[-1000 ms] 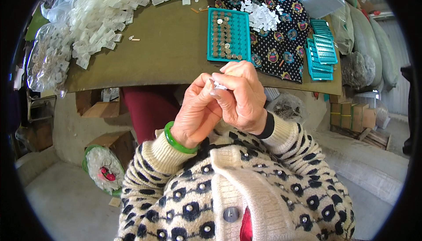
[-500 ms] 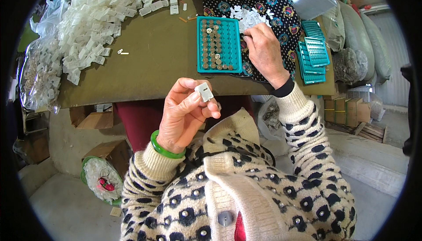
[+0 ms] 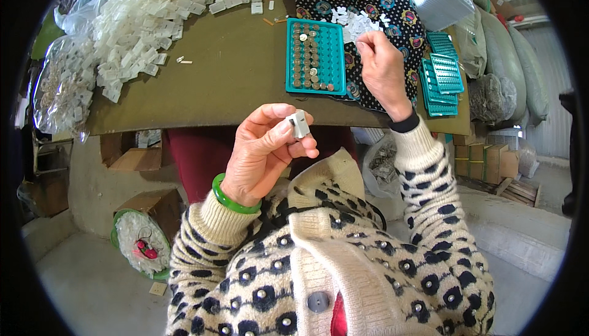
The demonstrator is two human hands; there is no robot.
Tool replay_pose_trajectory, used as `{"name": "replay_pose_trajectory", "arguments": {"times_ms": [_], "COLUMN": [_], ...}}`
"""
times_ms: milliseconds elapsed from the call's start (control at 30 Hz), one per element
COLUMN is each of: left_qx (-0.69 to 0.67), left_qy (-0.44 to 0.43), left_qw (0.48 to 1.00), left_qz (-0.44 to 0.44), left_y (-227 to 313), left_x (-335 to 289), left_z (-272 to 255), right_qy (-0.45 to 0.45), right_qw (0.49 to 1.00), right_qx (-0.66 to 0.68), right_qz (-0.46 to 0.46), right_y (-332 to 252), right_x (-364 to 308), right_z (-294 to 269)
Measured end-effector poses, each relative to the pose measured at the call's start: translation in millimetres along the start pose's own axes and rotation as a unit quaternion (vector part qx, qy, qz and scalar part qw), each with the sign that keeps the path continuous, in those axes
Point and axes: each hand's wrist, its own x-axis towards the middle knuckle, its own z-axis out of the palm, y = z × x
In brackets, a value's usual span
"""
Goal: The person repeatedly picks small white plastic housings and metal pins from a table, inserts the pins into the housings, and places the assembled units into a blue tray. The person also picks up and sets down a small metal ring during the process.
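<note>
Cluttered room: sacks (image 3: 524, 72) along the right, grey floor (image 3: 98, 281), olive table (image 3: 221, 66) heaped with whitish plastic parts (image 3: 141, 29). Left hand (image 3: 264, 152) has its fingers pinched on a small white block (image 3: 299, 125) near the table's edge; right hand's (image 3: 386, 72) fingers are nearly together by white bits (image 3: 353, 24), can't tell if they're holding anything.

Single fisheye view from wearer's head, upright, facing steeply down. Sweater (image 3: 383, 262) nearest, filling lower centre; left hand (image 3: 261, 146) at mid-frame, right hand (image 3: 383, 72) farther up; bench (image 3: 230, 69) spans upper frame. Floor (image 3: 92, 281) at lower left, farther below. Straight edges bend outward.
</note>
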Motion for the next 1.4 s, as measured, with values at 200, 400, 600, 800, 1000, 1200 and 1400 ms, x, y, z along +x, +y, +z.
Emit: {"name": "replay_pose_trajectory", "arguments": {"times_ms": [200, 400, 600, 800, 1000, 1200, 1400], "left_qx": [0.047, 0.037, 0.011, 0.022, 0.057, 0.061, 0.090], "left_qy": [0.039, 0.025, 0.042, 0.039, 0.063, 0.086, 0.078], "left_qw": [0.998, 0.999, 0.999, 0.999, 0.996, 0.994, 0.993], "left_qz": [0.007, -0.002, -0.006, -0.007, -0.002, 0.004, 0.015], "left_y": [-1, -2, -6, -6, -7, -6, -2], "left_x": [-3, -3, -5, -4, -5, -5, -6], "left_z": [7, 7, 10, 10, 7, 12, 14], "right_qy": [-0.172, -0.092, -0.060, -0.074, -0.091, -0.093, -0.104], "right_qw": [0.923, 0.965, 0.968, 0.968, 0.964, 0.962, 0.961], "right_qx": [0.332, 0.226, 0.210, 0.196, 0.171, 0.151, 0.180], "right_qz": [0.090, -0.091, -0.125, -0.141, -0.182, -0.207, -0.183], "right_y": [-69, -94, -97, -97, -94, -99, -101], "right_x": [-52, -60, -63, -65, -62, -61, -61], "right_z": [-19, -15, -9, -9, -10, -14, -9]}}
